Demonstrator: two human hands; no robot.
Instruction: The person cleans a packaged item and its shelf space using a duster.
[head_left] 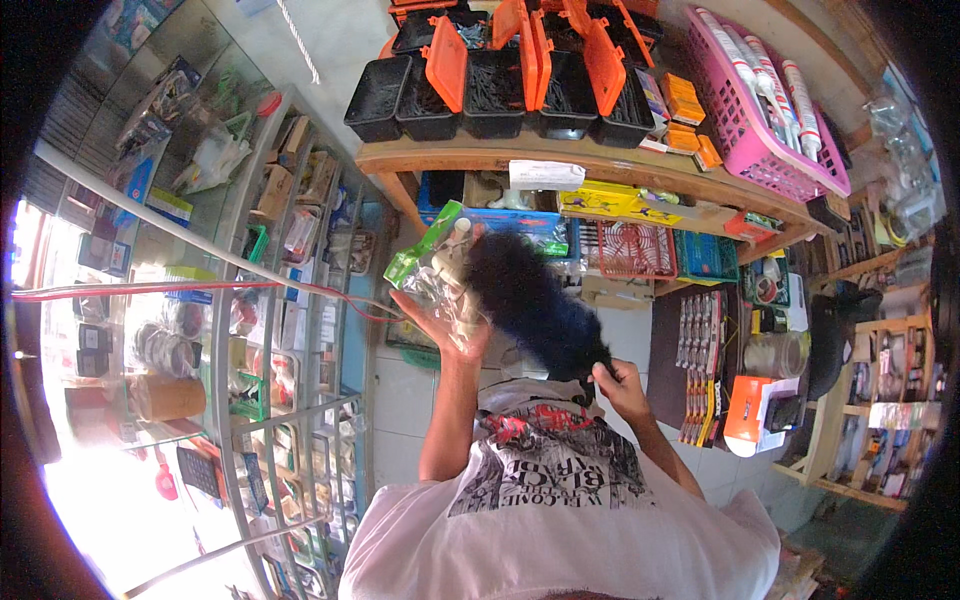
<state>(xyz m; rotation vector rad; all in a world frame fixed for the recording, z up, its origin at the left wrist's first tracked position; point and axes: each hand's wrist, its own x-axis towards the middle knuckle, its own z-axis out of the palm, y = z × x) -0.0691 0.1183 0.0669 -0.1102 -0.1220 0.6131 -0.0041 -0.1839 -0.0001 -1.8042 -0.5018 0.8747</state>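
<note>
White cotton fills the near edge: we are wearing a T-shirt (pixel 560 500) with a black and red print, seen from above. Our two bare forearms rise from it toward the shelves.

Our right hand (pixel 618 382), to the right and nearer, is closed tight around the thin handle end of a black feather duster (pixel 530 300). Its fluffy dark head slants up and to the left from that fist, ending just beside the other hand.

Our left hand (pixel 440 325), a little farther and to the left, is open palm-up with fingers curled under a clear plastic packet (pixel 440 275) that has a green header card. The packet rests in the hand and leans against the duster's head; we cannot tell what is inside it.

To the left stands a glass display cabinet (pixel 250 330) with metal-edged shelves crowded with small packaged goods, and a red cord (pixel 200 287) runs across its top. To the right, a dark board of carded items (pixel 700 365) hangs near an orange box (pixel 745 410).

Farther off, a wooden shelf (pixel 600 170) spans the scene. Under it sit a red wire basket (pixel 635 250) and a green basket (pixel 705 257). On top are black bins with orange lids (pixel 500 80) holding dark hardware, and at far right a pink basket (pixel 760 120) with white tubes lying in it.
</note>
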